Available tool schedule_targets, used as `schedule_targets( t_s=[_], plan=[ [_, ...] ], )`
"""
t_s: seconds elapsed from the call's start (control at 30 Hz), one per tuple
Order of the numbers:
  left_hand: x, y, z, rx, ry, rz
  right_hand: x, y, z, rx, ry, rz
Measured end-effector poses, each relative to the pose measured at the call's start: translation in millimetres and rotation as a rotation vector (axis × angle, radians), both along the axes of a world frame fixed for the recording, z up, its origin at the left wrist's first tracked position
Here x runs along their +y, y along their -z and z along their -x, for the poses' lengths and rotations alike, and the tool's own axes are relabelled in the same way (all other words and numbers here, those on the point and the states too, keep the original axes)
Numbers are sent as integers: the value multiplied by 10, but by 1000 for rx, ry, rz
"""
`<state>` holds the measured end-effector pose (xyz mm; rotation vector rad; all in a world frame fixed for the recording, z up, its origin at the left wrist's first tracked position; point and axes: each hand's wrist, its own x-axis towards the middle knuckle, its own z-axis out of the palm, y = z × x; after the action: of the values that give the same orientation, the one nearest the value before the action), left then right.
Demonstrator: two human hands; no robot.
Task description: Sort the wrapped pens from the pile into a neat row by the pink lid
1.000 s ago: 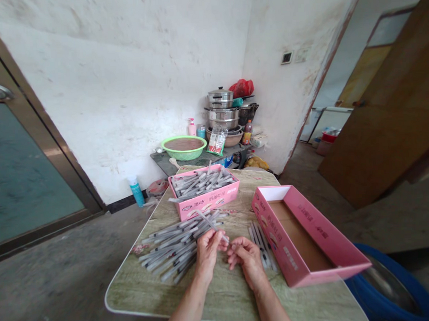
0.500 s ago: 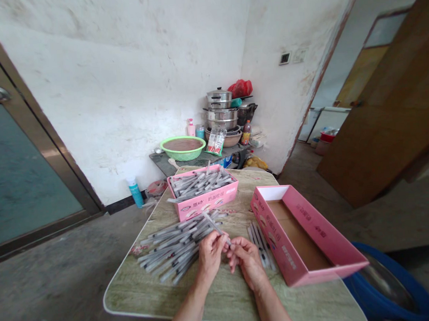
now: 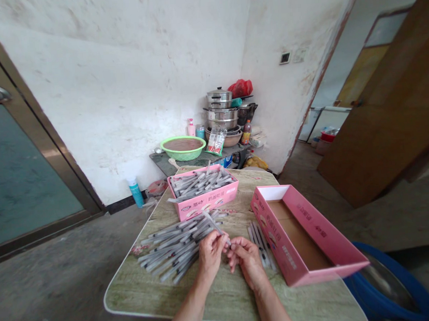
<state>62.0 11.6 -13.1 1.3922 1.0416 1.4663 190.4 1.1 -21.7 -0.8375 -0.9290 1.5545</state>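
Observation:
A slim, grey-translucent pen (image 3: 213,222) slants between my two hands above the table (image 3: 150,300). My left hand (image 3: 211,252) pinches it near its lower end. The fingertips of my right hand (image 3: 246,258) are closed at that same end, which they partly hide. Left of my hands lies a loose heap of similar pens (image 3: 172,252). Behind the heap, a pink box (image 3: 206,202) is piled with more of them. Several pens (image 3: 261,247) lie side by side to the right of my right hand, along a second pink box (image 3: 289,253) whose visible inside shows bare brown cardboard.
Against the wall, a low dark stand (image 3: 160,161) holds a green basin (image 3: 183,154), stacked steel pots (image 3: 221,116) and a bottle (image 3: 246,132). A blue tub (image 3: 407,284) stands on the floor at the right, beside the table. A spray can (image 3: 135,193) stands at the left.

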Motion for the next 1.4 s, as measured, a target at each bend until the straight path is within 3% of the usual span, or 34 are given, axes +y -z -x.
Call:
schedule_targets(
  t_s=[0.3,0.63,0.8,0.97,1.13,1.23,1.4],
  plan=[
    [1,7,-9,8,-14,10,-11,-18,25,-57,40,0],
    [31,1,39,-268,-125,99,-53,-42,9,-165,148,5],
    [32,49,79,-357,-161,103,-247,-81,-135,-304,257,3],
    [36,58,80,-354,-191,78,-536,-9,-318,-394,437,55],
    [32,66,80,-240,-246,72,-694,57,-456,-608,660,-12],
    [25,111,25,-42,-152,113,-713,73,-489,-943,745,-128],
    [-24,140,-193,313,-9,243,-674,128,-450,-1362,748,-269]
  ],
)
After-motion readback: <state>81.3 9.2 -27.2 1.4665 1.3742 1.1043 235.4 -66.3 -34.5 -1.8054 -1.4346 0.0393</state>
